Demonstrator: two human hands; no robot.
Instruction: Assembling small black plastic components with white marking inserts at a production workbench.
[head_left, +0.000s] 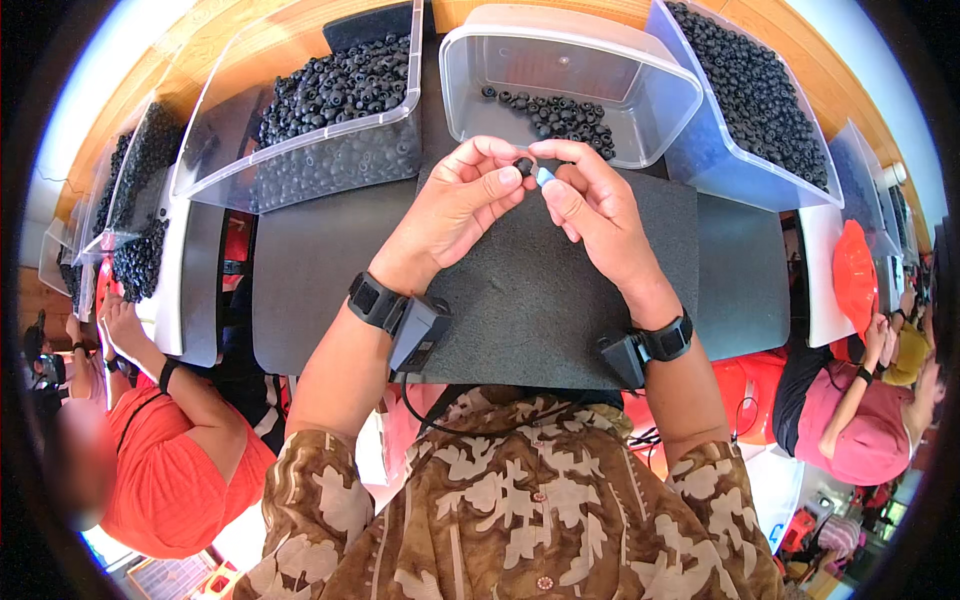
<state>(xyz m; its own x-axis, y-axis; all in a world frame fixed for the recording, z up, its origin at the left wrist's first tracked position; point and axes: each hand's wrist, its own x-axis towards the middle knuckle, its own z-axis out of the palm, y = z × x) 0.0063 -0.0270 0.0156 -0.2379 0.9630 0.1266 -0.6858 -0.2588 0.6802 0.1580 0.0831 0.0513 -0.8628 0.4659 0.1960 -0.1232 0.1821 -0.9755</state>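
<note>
Above the dark table mat point(530, 290), my two hands meet fingertip to fingertip. My left hand point(458, 205) pinches a small round black piece point(523, 167) between thumb and forefinger. The fingers of my right hand point(600, 210) are closed on a small light-blue piece point(545, 176), its tip close beside the black one; most of it is hidden, so its kind does not show. Just beyond my hands, a clear plastic tub point(650, 110) lies tipped toward me, with a small heap of black round pieces point(570, 122) along its lower side.
To the left stands a clear bin point(290, 165) partly filled with black pieces; a bluish bin point(700, 140) at the right is heaped with them. Wrist devices point(420, 330) sit on both forearms, with a cable. People work at either side, including one in a red shirt point(180, 470).
</note>
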